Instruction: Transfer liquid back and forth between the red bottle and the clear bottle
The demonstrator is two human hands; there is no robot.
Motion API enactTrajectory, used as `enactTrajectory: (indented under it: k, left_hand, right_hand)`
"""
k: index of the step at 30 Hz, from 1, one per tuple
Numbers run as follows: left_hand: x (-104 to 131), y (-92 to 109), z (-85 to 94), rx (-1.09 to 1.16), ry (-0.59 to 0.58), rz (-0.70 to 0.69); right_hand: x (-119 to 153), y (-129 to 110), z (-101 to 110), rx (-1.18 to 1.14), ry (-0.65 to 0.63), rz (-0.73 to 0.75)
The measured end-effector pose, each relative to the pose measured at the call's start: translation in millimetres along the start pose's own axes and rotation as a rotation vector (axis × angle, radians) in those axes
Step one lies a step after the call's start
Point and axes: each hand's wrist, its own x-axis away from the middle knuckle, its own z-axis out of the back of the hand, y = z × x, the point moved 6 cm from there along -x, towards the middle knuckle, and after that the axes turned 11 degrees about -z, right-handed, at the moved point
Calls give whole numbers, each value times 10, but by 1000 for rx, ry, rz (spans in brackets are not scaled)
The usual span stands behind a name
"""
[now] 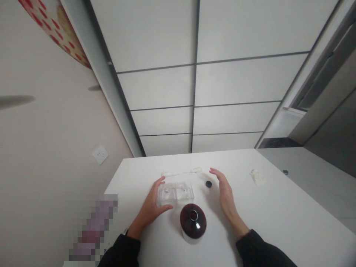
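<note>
A clear plastic tray (175, 193) with two round wells lies on the white table. My left hand (155, 202) is around its left end, thumb and fingers spread apart; whether they touch it is hard to tell. Nearer to me stands a dark red-brown bottle (198, 230), its round neck uncapped. A small black cap (208, 184) rests on the table to the right of the tray. Beside the cap my right hand (226, 191) is held open, fingers stretched out and nothing in it. Behind the tray lies a thin clear item like a plastic dropper (181, 172).
A crumpled whitish tissue-like piece (258, 177) is near the right edge of the white table (278, 226). A small dark round object (285, 172) lies beyond that edge. White panelled doors (164, 89) stand behind the table, and a wall with a socket (100, 155) is at left.
</note>
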Motion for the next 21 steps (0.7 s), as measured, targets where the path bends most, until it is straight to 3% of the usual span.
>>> enactTrajectory:
  k: [6,10,12,17,21]
  left_hand:
    - [-12,133,37,-78,-6,-44]
    - [-54,381,156,-149,-29,-61]
    - [-147,527,165,-244,-120,-98]
    - [-479,685,40,-417,-340,-159]
    - [-550,657,-90,-425,-370,-198]
  right_hand:
    - [74,-173,-51,-18,-143,80]
    - [572,-429,-82,-24,-272,150]
    - [899,-477,-127,-10,-288,168]
    - [1398,-149,-235,37,-164,138]
    - [1497,155,-259,41,-144,55]
